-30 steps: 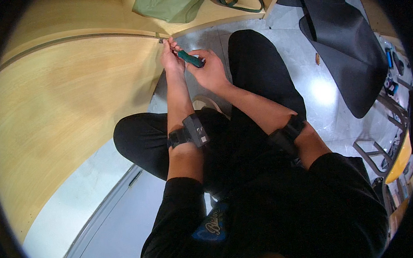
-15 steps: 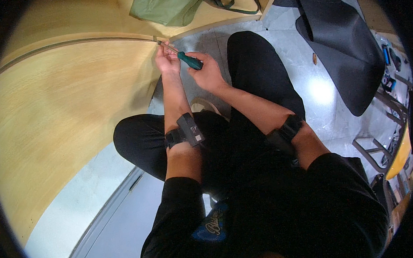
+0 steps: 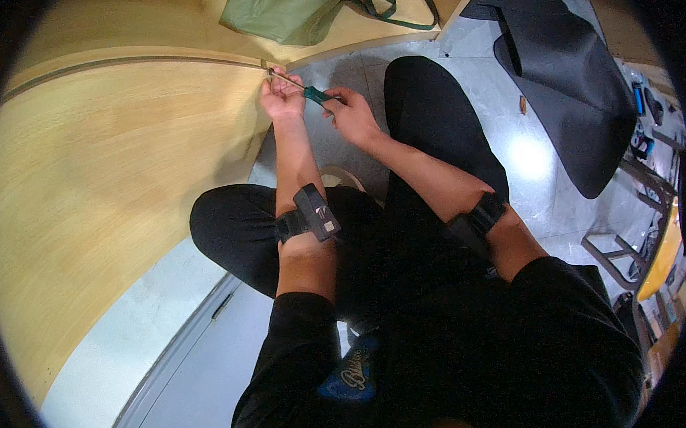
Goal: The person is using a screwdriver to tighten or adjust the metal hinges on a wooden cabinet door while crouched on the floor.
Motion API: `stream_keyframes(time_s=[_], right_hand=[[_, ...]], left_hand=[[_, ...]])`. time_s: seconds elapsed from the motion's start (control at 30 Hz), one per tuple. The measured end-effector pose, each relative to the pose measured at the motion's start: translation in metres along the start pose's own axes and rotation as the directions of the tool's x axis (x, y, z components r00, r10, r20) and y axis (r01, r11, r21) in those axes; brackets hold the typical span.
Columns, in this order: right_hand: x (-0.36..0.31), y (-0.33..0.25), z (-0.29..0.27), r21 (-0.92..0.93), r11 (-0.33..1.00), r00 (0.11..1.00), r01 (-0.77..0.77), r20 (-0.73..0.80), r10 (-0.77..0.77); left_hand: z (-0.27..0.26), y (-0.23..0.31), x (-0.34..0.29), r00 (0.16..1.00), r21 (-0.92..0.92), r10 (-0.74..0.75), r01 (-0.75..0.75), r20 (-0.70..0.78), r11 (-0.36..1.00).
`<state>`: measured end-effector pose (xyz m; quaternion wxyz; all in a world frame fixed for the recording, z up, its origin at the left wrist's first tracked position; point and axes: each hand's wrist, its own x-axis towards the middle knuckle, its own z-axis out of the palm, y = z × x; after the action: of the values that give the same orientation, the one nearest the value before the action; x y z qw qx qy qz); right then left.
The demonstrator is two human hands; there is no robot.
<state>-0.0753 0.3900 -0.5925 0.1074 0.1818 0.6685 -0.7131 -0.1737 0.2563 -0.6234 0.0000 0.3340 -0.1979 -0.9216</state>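
Observation:
A screwdriver with a green handle (image 3: 316, 95) and a long metal shaft slants up and left to a small metal fitting (image 3: 269, 70) at the top edge of a light wooden door panel (image 3: 141, 146). My right hand (image 3: 352, 116) is closed on the rear end of its handle. Palm up, my left hand (image 3: 283, 100) is beside the fitting and the shaft's tip, fingers curled in around that spot. What those fingers pinch is too small to make out. Each forearm carries a black strapped device (image 3: 318, 213).
An olive-green bag (image 3: 281, 14) with dark straps lies on the wooden cabinet surface beyond my hands. Black sheet material (image 3: 567, 89) is spread over the grey tile floor at right. A yellow-topped stool (image 3: 661, 254) and assorted tools are at the far right. My bent knees flank the work.
My right hand's fingers have shifted around the handle end, covering more of it. The left hand stays by the fitting. The whole view has moved slightly.

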Motion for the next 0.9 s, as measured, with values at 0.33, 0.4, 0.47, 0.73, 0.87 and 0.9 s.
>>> stream_keyframes(time_s=[0.33,0.4,0.47,0.73,0.87,0.9], right_hand=[[-0.011,-0.022,0.003,0.444,0.888,0.992,-0.12,0.014,0.127],[-0.01,-0.022,0.004,0.457,0.884,0.992,-0.102,-0.018,0.124],[-0.009,-0.02,0.004,0.441,0.893,0.992,-0.096,-0.029,0.12],[-0.004,-0.021,0.012,0.464,0.885,0.996,-0.03,-0.064,0.067],[0.03,-0.012,0.018,0.198,0.953,0.955,0.229,-0.235,-0.181],[0.031,-0.02,0.024,0.201,0.954,0.959,0.221,-0.223,-0.175]], left_hand=[[-0.001,0.009,-0.001,0.988,-0.199,-0.113,0.132,0.104,0.971],[-0.003,0.01,0.001,0.978,-0.247,-0.13,0.168,0.162,0.954],[-0.003,0.009,0.001,0.954,-0.323,-0.185,0.256,0.234,0.911],[-0.01,0.008,0.006,0.969,-0.354,-0.132,0.201,0.209,0.913],[0.003,-0.004,0.006,0.965,-0.364,-0.144,0.217,0.218,0.906],[-0.004,0.002,0.007,0.969,-0.368,-0.133,0.205,0.209,0.907]])
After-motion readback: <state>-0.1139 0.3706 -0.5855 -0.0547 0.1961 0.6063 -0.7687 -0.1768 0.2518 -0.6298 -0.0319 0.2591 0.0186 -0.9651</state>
